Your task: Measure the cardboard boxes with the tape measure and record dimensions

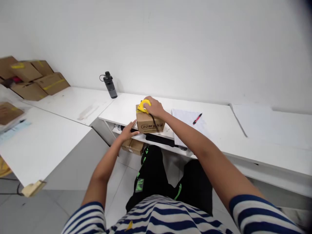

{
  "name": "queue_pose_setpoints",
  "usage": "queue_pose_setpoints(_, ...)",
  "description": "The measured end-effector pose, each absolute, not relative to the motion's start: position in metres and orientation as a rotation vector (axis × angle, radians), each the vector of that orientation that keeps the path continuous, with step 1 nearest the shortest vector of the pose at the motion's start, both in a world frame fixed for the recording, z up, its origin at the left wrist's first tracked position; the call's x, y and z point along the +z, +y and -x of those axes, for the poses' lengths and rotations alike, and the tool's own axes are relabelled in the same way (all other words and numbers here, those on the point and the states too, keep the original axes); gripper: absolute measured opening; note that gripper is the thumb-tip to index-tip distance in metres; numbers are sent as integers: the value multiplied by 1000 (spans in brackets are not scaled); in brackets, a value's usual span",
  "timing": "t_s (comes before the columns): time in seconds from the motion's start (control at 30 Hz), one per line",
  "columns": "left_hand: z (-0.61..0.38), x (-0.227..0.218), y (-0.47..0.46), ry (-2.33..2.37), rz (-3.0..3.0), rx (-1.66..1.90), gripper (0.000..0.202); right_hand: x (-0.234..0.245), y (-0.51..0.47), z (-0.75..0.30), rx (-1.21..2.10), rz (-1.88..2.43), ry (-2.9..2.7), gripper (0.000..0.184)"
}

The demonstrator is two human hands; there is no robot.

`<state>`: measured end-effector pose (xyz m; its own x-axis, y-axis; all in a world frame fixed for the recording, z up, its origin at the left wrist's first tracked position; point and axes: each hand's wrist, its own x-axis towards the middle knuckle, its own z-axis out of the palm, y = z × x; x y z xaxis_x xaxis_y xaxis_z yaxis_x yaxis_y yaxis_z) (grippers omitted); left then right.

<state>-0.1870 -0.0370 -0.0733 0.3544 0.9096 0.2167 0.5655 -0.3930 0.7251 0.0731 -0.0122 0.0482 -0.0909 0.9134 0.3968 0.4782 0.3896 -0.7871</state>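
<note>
A small cardboard box (pixel 150 126) with dark printing on its front sits near the front edge of the white table (pixel 209 133). My right hand (pixel 155 106) is closed around a yellow tape measure (pixel 144 106) on top of the box. A dark strap (pixel 153 120) hangs from it across the box's front. My left hand (pixel 128 131) is at the left side of the box, thumb and fingers spread, with the tips at its lower left corner. Some fingers of both hands are hidden.
A dark water bottle (pixel 110 85) stands near the wall. To the right of the box lie paper sheets (pixel 180 114) and a red pen (pixel 197 119). Several taped boxes (pixel 52 84) are piled at the far left. An open carton (pixel 134 146) sits below the table.
</note>
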Motion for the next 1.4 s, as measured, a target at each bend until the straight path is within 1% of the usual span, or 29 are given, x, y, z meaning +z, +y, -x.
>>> queue_pose_setpoints(0.07,168,-79,-34,1268,-1936,962,122,54,-3,-73,524,1222,-1893,42)
queue_pose_setpoints(0.17,142,-70,-25,1199,-1814,1140,132,61,6,-82,468,1164,-2057,47)
queue_pose_setpoints(0.27,118,-57,-19,1091,-1746,1213,134,66,10,-85,445,1114,-2184,48)
queue_pose_setpoints(0.4,92,-50,-25,1038,-1581,1299,115,69,10,-72,389,1111,-2303,49)
queue_pose_setpoints(0.57,68,-52,-42,1168,-1427,1472,84,70,9,-65,294,1141,-2391,48)
queue_pose_setpoints(0.67,49,-51,-47,1262,-1265,1599,68,67,10,-69,322,1136,-2366,47)
queue_pose_setpoints(0.73,36,-49,-49,1317,-1162,1653,67,64,12,-69,333,1134,-2330,47)
queue_pose_setpoints(0.9,25,-48,-50,1395,-1130,1707,64,61,18,-70,268,1044,-2380,37)
queue_pose_setpoints(1.13,33,-43,-50,1479,-1166,1600,53,64,27,-107,288,1031,-2422,41)
queue_pose_setpoints(1.27,25,-42,-45,1498,-1200,1603,46,65,19,-119,208,1094,-2435,41)
queue_pose_setpoints(1.4,21,-43,-44,1514,-1215,1575,44,66,11,-118,144,1158,-2439,41)
